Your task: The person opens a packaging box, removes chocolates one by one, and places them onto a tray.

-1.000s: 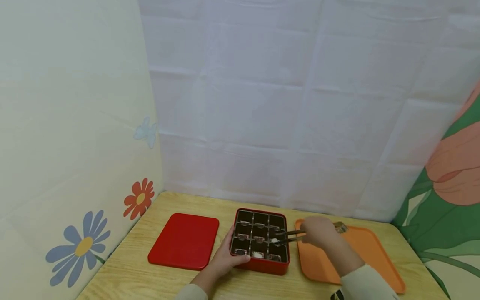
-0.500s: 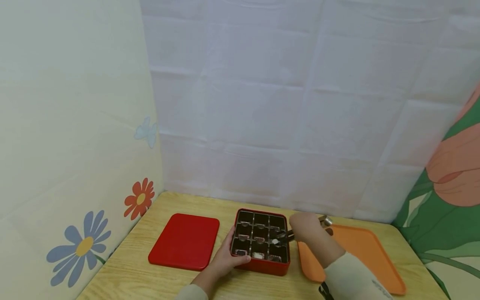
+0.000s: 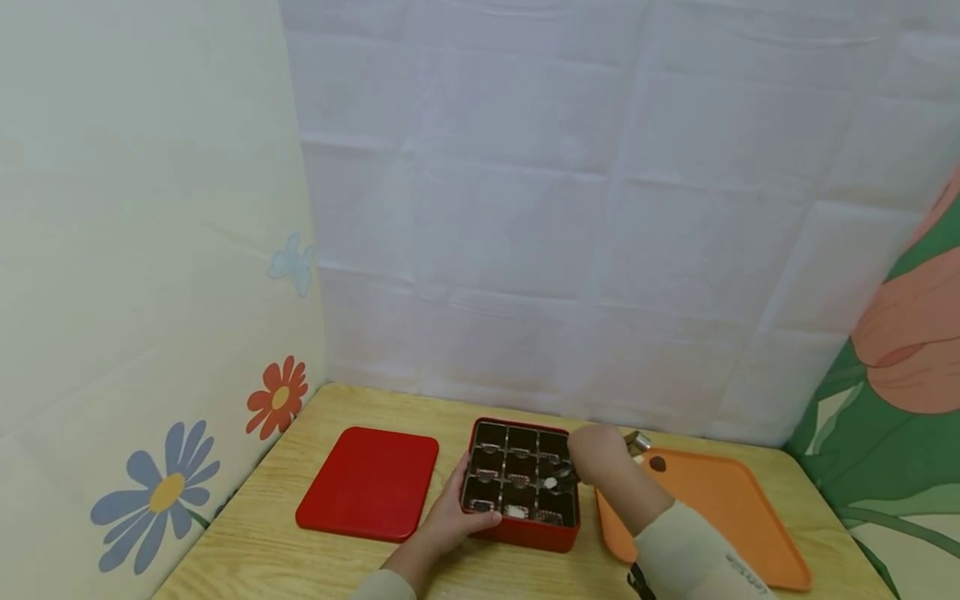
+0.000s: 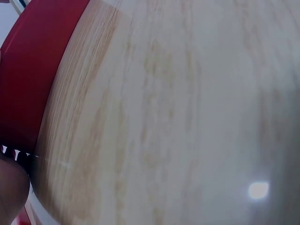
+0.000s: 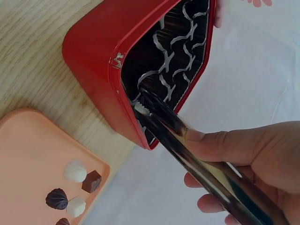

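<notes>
My left hand (image 3: 450, 521) grips the red box (image 3: 525, 535) at its left front corner, with the thumb on the front rim. The box holds a dark divided insert with several compartments. In my right hand (image 3: 600, 454) are metal tongs (image 5: 187, 159), thumb on one arm and fingers around the other. Their tips reach into the insert near its right side. By the tips in the head view lies a small white chocolate (image 3: 551, 482); whether they still pinch it is unclear. Another white chocolate (image 3: 516, 510) sits in the front middle compartment. In the left wrist view the box wall (image 4: 33, 61) shows.
To the left lies a red lid (image 3: 371, 483) on the wooden table. On the right is an orange tray (image 3: 720, 500), bearing several chocolates, among them a brown one (image 5: 91, 181), a dark one (image 5: 56, 198) and a white one (image 5: 75, 171). A cloth wall stands behind.
My right hand has moved left toward the box with the tongs, uncovering a dark chocolate on the tray. The left hand and the box have stayed in place.
</notes>
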The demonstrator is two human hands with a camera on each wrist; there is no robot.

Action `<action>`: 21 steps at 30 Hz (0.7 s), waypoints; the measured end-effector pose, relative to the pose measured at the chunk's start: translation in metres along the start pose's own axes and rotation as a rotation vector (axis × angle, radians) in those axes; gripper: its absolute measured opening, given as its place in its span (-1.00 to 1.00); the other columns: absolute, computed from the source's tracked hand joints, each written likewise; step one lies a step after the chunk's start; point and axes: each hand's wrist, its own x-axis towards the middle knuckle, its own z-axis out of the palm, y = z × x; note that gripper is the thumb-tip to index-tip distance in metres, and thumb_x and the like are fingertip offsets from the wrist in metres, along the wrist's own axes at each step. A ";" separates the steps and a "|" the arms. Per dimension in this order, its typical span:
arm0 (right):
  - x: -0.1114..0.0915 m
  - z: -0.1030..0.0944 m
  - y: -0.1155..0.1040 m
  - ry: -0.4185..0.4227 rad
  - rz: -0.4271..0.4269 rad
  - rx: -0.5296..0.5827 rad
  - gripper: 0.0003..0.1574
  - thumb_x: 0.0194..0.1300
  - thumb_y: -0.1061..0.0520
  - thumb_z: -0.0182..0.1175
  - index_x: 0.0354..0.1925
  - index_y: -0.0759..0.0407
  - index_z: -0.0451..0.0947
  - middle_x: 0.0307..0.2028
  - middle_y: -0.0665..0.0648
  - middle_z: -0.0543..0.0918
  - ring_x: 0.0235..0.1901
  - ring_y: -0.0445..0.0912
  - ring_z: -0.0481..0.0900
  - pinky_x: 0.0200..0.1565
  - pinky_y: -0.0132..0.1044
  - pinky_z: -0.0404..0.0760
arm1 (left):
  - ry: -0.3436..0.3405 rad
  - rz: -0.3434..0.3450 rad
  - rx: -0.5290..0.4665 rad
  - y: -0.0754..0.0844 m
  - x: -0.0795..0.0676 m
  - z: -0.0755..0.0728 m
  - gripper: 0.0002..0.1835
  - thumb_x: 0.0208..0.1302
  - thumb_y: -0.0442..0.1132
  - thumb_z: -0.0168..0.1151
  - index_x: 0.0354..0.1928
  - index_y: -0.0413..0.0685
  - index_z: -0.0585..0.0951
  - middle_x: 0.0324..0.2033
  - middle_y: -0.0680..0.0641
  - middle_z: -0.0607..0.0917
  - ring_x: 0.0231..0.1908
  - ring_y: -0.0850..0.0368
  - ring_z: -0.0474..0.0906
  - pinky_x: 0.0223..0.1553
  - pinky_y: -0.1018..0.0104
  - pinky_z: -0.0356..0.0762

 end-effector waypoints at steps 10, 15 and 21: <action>-0.011 0.007 0.013 0.104 -0.026 0.108 -0.57 -0.02 0.26 0.44 -0.75 0.10 0.37 -0.71 -0.01 0.45 -0.63 -0.13 0.45 -0.47 -0.11 0.61 | 0.005 0.010 0.009 0.000 -0.001 0.000 0.21 -0.02 -0.23 0.54 0.56 -0.03 -0.08 0.46 -0.35 0.15 0.33 -0.27 0.21 0.31 -0.25 0.17; -0.020 0.015 0.027 0.131 -0.024 0.216 -0.60 -0.03 0.23 0.44 -0.70 0.07 0.39 -0.69 -0.02 0.46 -0.63 -0.12 0.44 -0.51 -0.12 0.54 | 0.006 0.009 0.018 0.000 -0.001 0.000 0.21 -0.02 -0.22 0.54 0.56 -0.03 -0.08 0.45 -0.36 0.15 0.32 -0.27 0.24 0.30 -0.25 0.20; -0.026 0.028 0.039 0.085 -0.010 0.291 -0.68 0.03 0.05 0.50 -0.61 0.04 0.53 -0.64 -0.06 0.54 -0.62 -0.16 0.46 -0.52 -0.23 0.51 | 0.017 -0.004 0.024 -0.002 0.000 0.001 0.20 -0.02 -0.24 0.54 0.56 -0.01 -0.08 0.46 -0.35 0.14 0.28 -0.23 0.27 0.28 -0.19 0.24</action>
